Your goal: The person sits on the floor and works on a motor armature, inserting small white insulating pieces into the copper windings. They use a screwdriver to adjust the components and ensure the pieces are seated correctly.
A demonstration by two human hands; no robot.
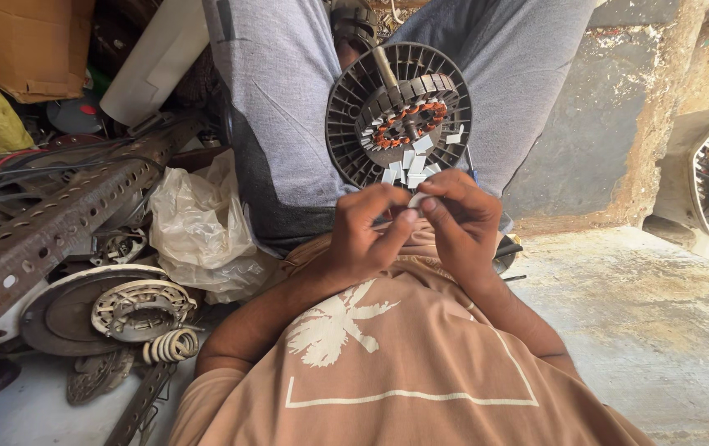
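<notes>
A round black ribbed motor housing (346, 124) rests between my grey-trousered knees. Inside it is a stator with copper-orange windings (408, 124), and several white paper slips (414, 157) stick out of its lower slots. Just below it, my left hand (367, 235) and my right hand (462, 219) meet fingertip to fingertip. Together they pinch one small white paper slip (415, 201). My fingers hide most of that slip.
A rusty perforated angle bar (49, 223) runs across the left. Near it are a crumpled plastic bag (197, 227), a metal disc with a winding ring (135, 307) and a coiled spring (171, 345). A cardboard box (36, 45) sits top left, and concrete floor (652, 306) lies to the right.
</notes>
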